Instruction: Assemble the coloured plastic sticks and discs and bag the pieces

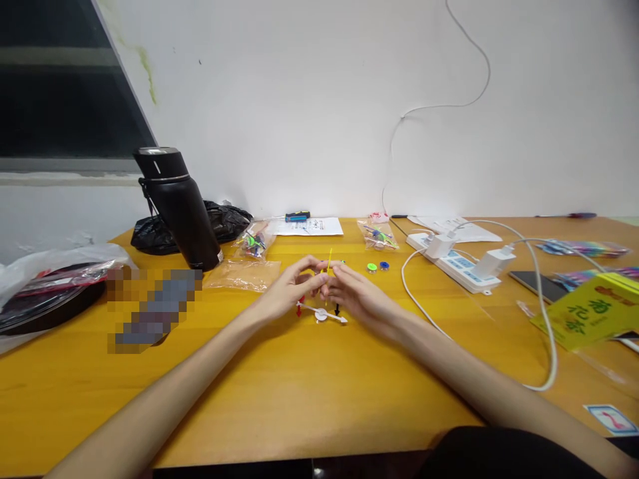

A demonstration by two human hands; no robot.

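Observation:
Above the middle of the table, my left hand [291,287] and my right hand [358,291] meet at the fingertips, closed around a thin yellow pointed stick [330,258]. The stick stands nearly upright between them; its lower part is partly hidden by fingers. Just below the hands lies a white arrow-shaped pointer [321,315] with a round hub. A small red arrow piece [299,308] is beside its left end, near my left hand. Close to my right hand is a small black arrow piece [337,309]. A green disc [372,267] and a blue disc [384,265] lie to the right.
A black bottle [177,206] and black plastic bag [227,219] stand at back left. Parts bags [254,239], a screwdriver [298,216] and paper [314,227] lie by the wall. A power strip [459,269] with a looping white cable [552,332] and a yellow packet [589,311] are right.

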